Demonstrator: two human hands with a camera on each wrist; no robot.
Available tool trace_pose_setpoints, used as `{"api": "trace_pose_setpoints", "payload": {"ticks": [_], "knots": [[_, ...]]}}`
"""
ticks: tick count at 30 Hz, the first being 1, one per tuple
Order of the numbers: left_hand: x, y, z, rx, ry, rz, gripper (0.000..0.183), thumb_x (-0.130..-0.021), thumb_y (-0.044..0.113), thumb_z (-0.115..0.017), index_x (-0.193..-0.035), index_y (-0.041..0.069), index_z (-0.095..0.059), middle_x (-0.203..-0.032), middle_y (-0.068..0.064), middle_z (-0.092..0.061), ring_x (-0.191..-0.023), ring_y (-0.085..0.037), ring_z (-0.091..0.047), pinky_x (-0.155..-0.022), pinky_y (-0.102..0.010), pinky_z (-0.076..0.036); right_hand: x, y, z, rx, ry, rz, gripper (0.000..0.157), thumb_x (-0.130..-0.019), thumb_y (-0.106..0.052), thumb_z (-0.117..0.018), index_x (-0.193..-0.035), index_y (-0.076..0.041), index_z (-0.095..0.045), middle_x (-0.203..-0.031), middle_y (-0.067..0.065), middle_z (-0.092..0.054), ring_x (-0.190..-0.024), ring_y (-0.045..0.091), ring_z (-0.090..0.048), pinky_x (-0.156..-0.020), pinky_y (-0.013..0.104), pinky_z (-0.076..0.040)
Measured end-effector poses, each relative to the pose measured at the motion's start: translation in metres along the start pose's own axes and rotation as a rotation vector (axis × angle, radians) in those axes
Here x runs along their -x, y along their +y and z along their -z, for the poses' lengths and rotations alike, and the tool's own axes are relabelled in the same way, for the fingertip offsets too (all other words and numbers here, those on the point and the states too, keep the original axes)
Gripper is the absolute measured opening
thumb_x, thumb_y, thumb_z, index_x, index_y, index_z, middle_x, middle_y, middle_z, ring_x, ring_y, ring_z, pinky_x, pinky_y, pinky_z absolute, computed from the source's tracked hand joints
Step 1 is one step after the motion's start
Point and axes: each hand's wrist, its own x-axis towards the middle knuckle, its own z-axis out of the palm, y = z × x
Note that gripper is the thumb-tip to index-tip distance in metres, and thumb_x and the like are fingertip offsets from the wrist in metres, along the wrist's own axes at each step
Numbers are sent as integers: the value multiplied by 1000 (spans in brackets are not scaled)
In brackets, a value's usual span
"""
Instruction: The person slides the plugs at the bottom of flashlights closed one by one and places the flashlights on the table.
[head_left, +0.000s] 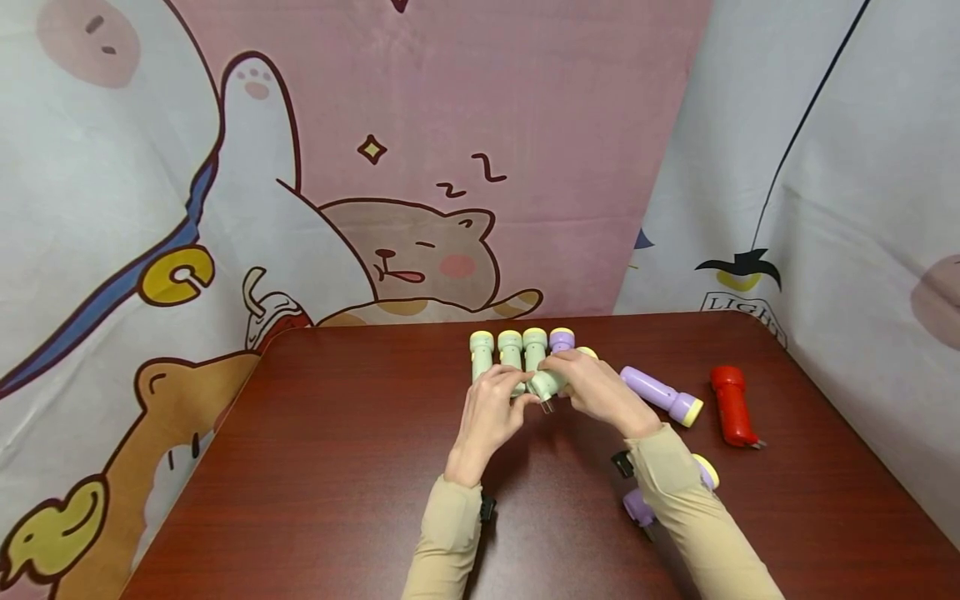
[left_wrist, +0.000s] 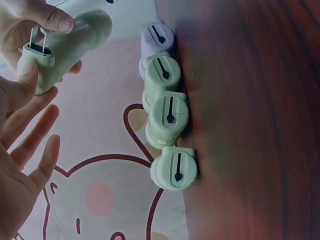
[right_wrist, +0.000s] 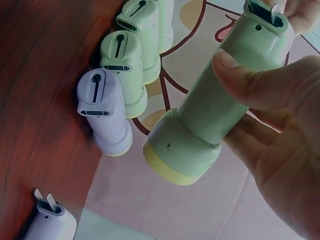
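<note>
Green flashlight (right_wrist: 210, 107) tilted above worktop (head_left: 337, 467). My right grip (head_left: 596, 387) pinches its middle, left grip (head_left: 491, 408) its plug end (right_wrist: 265, 42); prongs (head_left: 547, 407) exposed. My judgement: steady from right, work prongs evenly, no sideways twist

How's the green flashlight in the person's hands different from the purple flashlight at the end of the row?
Color: the green flashlight is pale green, the purple flashlight lilac.
Support: the right hand grips the green flashlight; the purple flashlight rests on the table.
Prongs: metal prongs stick out of the green flashlight; none stick out of the purple flashlight.
Both have a wider head with a yellow rim.
</note>
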Motion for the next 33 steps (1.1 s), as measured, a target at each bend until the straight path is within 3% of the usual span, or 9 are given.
{"api": "trace_pose_setpoints", "payload": {"ticks": [8, 33], "knots": [[-4, -4, 2, 5, 68, -20, 8, -81, 13, -73, -89, 10, -75, -83, 1, -74, -87, -13, -67, -75, -28, -55, -3, -2, -3, -86, -26, 21, 49, -64, 12, -75, -105, -13, -65, -92, -1, -67, -79, 14, -61, -70, 33, -52], [-3, -5, 2, 16, 53, -21, 7, -82, 13, -72, -87, 10, -75, -83, 1, -74, -88, -14, -67, -78, -29, -54, -4, -2, -3, -64, -16, 25, 48, -62, 12, -75, -103, -13, -65, -90, 0, -67, -77, 15, -61, -69, 34, -51]]}}
